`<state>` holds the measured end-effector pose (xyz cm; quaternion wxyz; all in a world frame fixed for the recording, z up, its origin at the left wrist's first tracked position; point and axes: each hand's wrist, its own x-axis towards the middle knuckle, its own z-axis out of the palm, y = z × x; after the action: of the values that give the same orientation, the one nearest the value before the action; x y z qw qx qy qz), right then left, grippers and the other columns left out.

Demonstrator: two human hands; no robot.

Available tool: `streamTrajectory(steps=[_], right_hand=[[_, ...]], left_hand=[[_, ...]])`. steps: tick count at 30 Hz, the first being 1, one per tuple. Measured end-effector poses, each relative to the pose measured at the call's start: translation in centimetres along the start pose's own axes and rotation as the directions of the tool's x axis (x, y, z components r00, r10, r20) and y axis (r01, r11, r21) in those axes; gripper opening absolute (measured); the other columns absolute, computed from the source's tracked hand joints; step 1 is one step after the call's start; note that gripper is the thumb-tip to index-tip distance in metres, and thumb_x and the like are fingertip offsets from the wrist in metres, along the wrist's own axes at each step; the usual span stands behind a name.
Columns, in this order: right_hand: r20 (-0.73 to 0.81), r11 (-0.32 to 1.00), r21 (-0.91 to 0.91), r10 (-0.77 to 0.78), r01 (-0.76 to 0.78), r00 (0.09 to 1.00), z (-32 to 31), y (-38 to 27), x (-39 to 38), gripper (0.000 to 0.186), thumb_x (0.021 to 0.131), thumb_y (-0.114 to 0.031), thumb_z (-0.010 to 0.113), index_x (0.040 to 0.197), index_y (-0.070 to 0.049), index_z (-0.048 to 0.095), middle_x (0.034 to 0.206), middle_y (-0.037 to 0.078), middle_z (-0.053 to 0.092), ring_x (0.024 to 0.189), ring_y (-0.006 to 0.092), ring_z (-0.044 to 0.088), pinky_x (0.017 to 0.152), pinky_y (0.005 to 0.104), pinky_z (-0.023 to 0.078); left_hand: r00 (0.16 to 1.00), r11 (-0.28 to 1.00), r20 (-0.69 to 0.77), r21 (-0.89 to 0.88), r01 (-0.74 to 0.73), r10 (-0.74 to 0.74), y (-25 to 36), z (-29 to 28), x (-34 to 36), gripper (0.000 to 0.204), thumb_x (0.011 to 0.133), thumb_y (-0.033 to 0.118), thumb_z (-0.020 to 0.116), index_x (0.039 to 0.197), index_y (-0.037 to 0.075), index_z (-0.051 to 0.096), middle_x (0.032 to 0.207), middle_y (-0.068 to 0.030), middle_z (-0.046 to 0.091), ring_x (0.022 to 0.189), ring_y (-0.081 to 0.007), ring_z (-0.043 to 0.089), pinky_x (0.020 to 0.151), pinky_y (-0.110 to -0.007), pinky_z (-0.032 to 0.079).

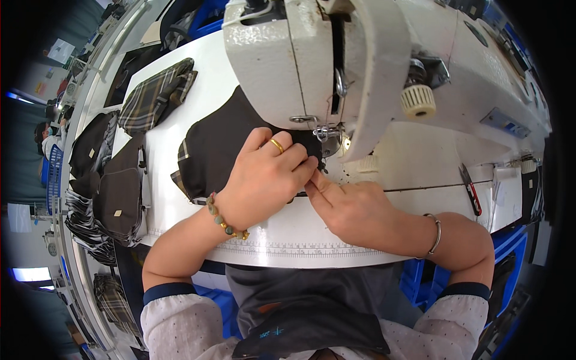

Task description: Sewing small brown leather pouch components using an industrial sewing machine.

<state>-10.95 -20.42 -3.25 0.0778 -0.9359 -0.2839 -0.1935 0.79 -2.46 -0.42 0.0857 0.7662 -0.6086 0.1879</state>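
Observation:
A dark brown fabric piece (213, 141) with plaid showing at its left edge lies on the white table, partly under the head of a sewing machine (300, 60). Over its right end, just in front of the presser foot (327, 133), my two hands meet. My left hand (267, 171) is closed, its fingertips pinched together at the fabric's edge. Fingertip to fingertip with it, my right hand (348, 204) is pinched closed too. What lies between the fingers is hidden; it may be fabric edge or thread, I cannot tell which.
Folded plaid fabric (159, 96) rests at the table's far left. Stacked dark brown pieces (120, 201) sit beside the left edge. Red-handled snips (471, 191) lie on the right. A printed ruler (294, 249) runs along the front edge. Blue crates (414, 282) stand below.

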Motion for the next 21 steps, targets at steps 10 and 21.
streamTrajectory(steps=[10, 21], right_hand=[[-0.008, 1.0, 0.013, -0.027, 0.027, 1.0, 0.3, 0.0, 0.0, 0.039, 0.076, -0.009, 0.063, 0.111, 0.007, 0.071, 0.115, 0.027, 0.069, 0.049, 0.0136, 0.057, 0.041, 0.0279, 0.045], [0.043, 0.999, -0.035, 0.024, -0.023, 0.999, 0.7, 1.1, 0.7, 0.047, 0.076, -0.011, 0.063, 0.118, 0.01, 0.065, 0.119, 0.026, 0.068, 0.05, 0.0161, 0.061, 0.044, 0.0287, 0.049]], left_hand=[[1.0, 1.0, 0.0, -0.022, -0.007, 0.007, 0.3, 0.4, 0.0, 0.02, 0.074, 0.015, 0.067, 0.091, 0.006, 0.074, 0.082, 0.0016, 0.057, 0.089, -0.0171, 0.054, 0.081, -0.031, 0.044], [0.998, 0.998, 0.005, 0.027, 0.061, -0.062, 0.0, 1.2, 0.3, 0.029, 0.076, 0.012, 0.066, 0.103, 0.004, 0.074, 0.091, -0.0001, 0.062, 0.091, -0.0183, 0.057, 0.082, -0.031, 0.045]])
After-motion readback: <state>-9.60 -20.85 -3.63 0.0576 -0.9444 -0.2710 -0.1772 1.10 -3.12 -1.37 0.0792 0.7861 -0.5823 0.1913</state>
